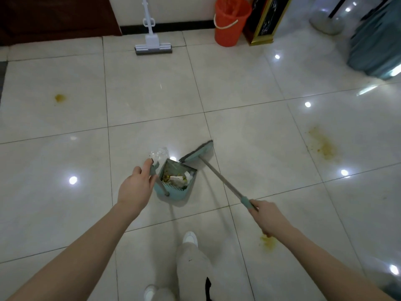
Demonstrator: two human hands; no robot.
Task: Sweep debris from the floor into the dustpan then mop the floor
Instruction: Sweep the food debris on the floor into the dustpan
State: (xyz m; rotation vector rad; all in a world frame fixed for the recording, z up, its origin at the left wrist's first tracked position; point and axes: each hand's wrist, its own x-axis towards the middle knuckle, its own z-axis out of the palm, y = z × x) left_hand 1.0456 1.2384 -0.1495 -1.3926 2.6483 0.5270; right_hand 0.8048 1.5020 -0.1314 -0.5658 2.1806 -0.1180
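My left hand (pixel 135 187) grips the teal handle of the dustpan (pixel 173 192), which stands on the tiled floor holding wrappers and food scraps. A crumpled clear plastic piece (pixel 159 154) lies just beyond the pan's mouth. My right hand (pixel 268 218) holds the teal grip of the broom, whose pole (pixel 223 181) slants up-left to the broom head (pixel 198 154) beside the pan's right edge. Yellow-brown stains mark the floor at left (pixel 59 97), at right (pixel 323 145) and by my right wrist (pixel 268 243).
A white sponge mop (pixel 153 47) leans against the far wall, with an orange bucket (pixel 230 22) to its right. A gold-framed black stand (pixel 263 25) and a teal-covered table (pixel 377 46) fill the far right. My legs and white shoes (pixel 191 237) stand below the pan.
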